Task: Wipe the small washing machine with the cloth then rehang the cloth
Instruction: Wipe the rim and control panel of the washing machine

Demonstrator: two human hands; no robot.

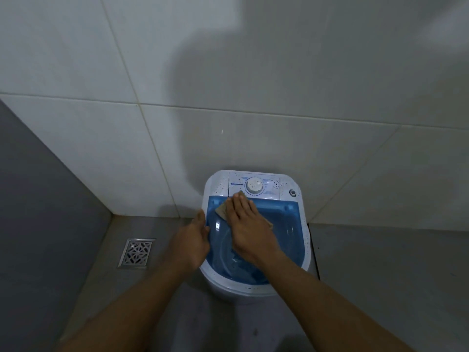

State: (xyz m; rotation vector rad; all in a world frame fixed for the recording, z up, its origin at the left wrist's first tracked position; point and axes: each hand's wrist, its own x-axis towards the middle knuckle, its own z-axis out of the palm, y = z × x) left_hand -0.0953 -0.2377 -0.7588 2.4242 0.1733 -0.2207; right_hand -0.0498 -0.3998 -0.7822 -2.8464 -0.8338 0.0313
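Cloth point(221, 211) pinned under your flat, open right grip point(245, 224), just beside the washing machine's point(291, 184) dial point(254, 185); open left grip point(194, 240) braces its side. Overshoot and you'll likely knock that dial.

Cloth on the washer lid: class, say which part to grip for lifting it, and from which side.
Pinch the cloth by the corner poking out left of the right hand, coming from the left; it lies flat on the lid, so only that exposed edge offers purchase.
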